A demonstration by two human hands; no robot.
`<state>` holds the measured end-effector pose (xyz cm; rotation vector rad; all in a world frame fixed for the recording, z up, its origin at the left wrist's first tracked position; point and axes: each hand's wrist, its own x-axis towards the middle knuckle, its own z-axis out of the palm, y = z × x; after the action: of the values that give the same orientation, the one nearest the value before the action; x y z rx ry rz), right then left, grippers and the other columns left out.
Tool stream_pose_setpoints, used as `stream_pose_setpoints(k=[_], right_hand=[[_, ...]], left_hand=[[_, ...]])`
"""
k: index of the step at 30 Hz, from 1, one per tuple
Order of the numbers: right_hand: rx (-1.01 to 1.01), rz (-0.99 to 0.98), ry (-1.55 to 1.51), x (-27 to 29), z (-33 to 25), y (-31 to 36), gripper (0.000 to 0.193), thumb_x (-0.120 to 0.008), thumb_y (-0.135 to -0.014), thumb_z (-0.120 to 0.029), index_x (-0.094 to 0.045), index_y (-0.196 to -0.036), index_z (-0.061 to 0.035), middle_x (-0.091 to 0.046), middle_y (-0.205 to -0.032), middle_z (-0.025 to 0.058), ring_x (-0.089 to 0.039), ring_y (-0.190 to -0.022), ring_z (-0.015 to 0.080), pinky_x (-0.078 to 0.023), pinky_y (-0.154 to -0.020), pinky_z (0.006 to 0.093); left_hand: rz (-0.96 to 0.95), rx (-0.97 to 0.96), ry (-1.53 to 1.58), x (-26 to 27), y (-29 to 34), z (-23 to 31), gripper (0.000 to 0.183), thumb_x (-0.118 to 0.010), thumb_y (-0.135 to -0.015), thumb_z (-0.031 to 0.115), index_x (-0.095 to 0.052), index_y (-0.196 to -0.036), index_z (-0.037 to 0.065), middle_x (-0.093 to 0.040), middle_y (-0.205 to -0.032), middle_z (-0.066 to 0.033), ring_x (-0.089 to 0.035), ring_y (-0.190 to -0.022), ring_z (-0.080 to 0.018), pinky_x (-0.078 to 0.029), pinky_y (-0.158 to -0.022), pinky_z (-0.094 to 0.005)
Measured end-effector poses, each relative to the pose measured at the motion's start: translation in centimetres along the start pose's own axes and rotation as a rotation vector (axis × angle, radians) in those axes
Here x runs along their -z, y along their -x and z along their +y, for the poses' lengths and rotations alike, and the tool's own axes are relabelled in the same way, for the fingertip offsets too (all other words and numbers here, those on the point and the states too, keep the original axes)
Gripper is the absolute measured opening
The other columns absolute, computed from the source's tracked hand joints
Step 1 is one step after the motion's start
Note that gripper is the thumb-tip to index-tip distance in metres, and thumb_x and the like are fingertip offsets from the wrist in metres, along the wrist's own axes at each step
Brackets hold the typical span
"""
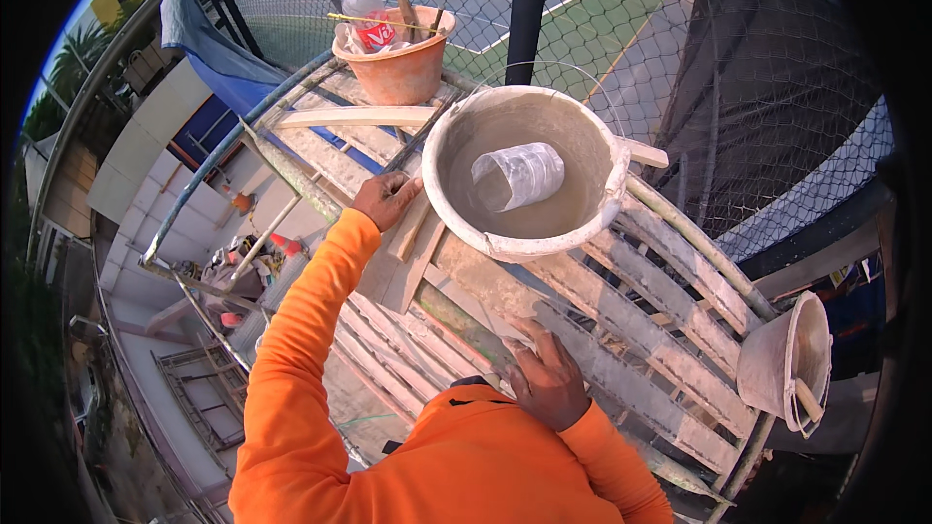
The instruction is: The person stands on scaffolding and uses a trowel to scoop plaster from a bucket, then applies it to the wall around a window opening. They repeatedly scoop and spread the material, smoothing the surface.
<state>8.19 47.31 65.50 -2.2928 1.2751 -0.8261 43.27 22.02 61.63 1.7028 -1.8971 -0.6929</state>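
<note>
My left hand [386, 200] is closed in a pinch beside the left rim of a large, mortar-stained bucket [445, 218]; what its fingertips hold, if anything, is hidden. Just below that hand, short wooden boards [396, 277] lie partly beneath the bucket. Inside the bucket, a cut clear plastic bottle [532, 175] lies on its side over grey residue. My right hand [549, 374] is open, its fingers stretched out low over the worn planks [607, 354] and holding nothing. Whether it touches the wood I cannot tell.
An orange tub [403, 75] at the far left holds a red-capped bottle [367, 15] and tools. A smaller bucket [777, 369] hangs at the right edge. Gaps separate the scaffold planks. Chain-link fence [621, 19] and a post [527, 10] stand beyond; a drop lies left.
</note>
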Motion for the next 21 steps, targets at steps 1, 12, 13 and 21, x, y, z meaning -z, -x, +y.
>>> stream_pose_setpoints(k=[1, 12, 13, 21], right_hand=[[-0.026, 0.007, 0.009, 0.1, 0.3, 0.5, 0.032, -0.071, -0.086, -0.003, -0.071, -0.117, 0.0048, -0.057, -0.140, 0.0211, -0.061, -0.124, 0.0414, -0.054, -0.101, 0.0471], [-0.189, -0.029, -0.044, -0.3, 2.3, 2.3, 0.035, -0.071, -0.088, -0.007, -0.071, -0.122, 0.0039, -0.059, -0.139, 0.0195, -0.063, -0.122, 0.0382, -0.055, -0.099, 0.0443], [-0.186, -0.030, -0.036, -0.4, 2.4, 2.4, 0.035, -0.072, -0.088, -0.007, -0.071, -0.121, 0.0040, -0.059, -0.139, 0.0196, -0.063, -0.122, 0.0384, -0.055, -0.099, 0.0442], [-0.154, 0.013, -0.052, -1.1, 3.2, 2.0, 0.030, -0.072, -0.087, -0.005, -0.071, -0.115, 0.0031, -0.061, -0.134, 0.0200, -0.064, -0.120, 0.0390, -0.054, -0.099, 0.0447]], left_hand=[[0.075, 0.004, -0.155, 0.1, -1.0, -0.6, 0.063, -0.079, -0.087, 0.048, -0.066, -0.129, 0.003, -0.070, -0.116, -0.0247, -0.069, -0.109, -0.0383, -0.053, -0.098, -0.0462], [0.176, 0.137, -0.659, -1.4, -5.6, -5.7, 0.029, -0.065, -0.100, 0.033, -0.070, -0.117, 0.010, -0.065, -0.121, -0.0161, -0.065, -0.117, -0.0384, -0.054, -0.098, -0.0511], [0.209, 0.086, -0.644, -1.1, -5.2, -5.7, 0.025, -0.064, -0.101, 0.030, -0.069, -0.116, 0.010, -0.065, -0.117, -0.0170, -0.066, -0.113, -0.0389, -0.055, -0.095, -0.0509], [0.803, -0.285, -0.215, 6.1, 0.2, -4.2, 0.015, -0.059, -0.106, 0.021, -0.057, -0.108, 0.007, -0.064, -0.094, -0.0223, -0.064, -0.081, -0.0490, -0.051, -0.067, -0.0543]])
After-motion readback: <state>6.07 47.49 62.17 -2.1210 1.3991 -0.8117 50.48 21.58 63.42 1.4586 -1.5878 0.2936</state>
